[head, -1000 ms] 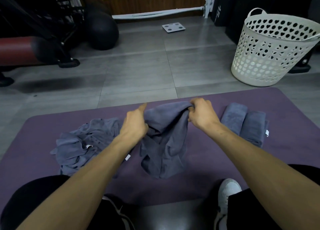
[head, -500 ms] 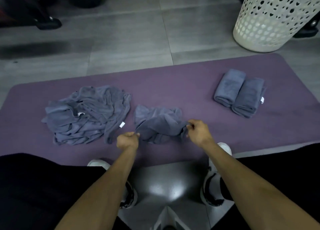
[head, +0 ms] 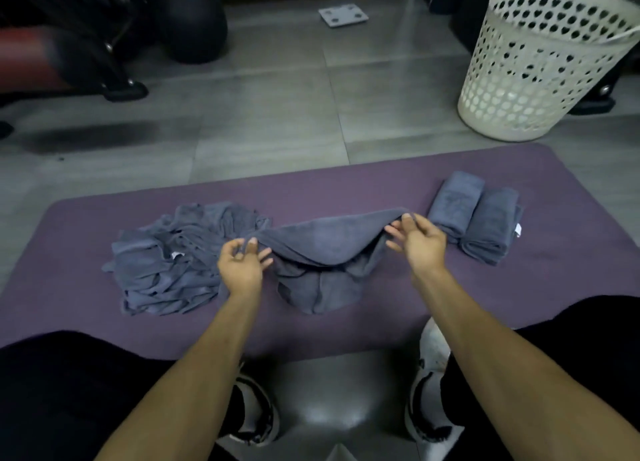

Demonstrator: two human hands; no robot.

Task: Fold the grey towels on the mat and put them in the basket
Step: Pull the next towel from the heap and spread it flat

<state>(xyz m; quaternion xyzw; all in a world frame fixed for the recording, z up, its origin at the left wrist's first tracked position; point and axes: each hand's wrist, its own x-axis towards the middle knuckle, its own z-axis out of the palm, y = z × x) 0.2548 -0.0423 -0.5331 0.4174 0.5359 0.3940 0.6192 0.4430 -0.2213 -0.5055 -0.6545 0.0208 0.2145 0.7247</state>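
A grey towel hangs stretched between my two hands over the middle of the purple mat, its lower part bunched on the mat. My left hand pinches its left corner and my right hand pinches its right corner, the other fingers spread. A crumpled heap of grey towels lies to the left. Two folded grey towels lie side by side on the right. The white perforated basket stands on the floor beyond the mat's far right corner.
My black-trousered knees and white shoes flank a dark stool at the near edge. A bathroom scale, a black ball and red-padded gym equipment sit on the grey tiled floor beyond.
My hands lifted the towel off the mat, moved away from me and spread apart, pulling its top edge out wide. The view tilted back up, bringing the basket into view.
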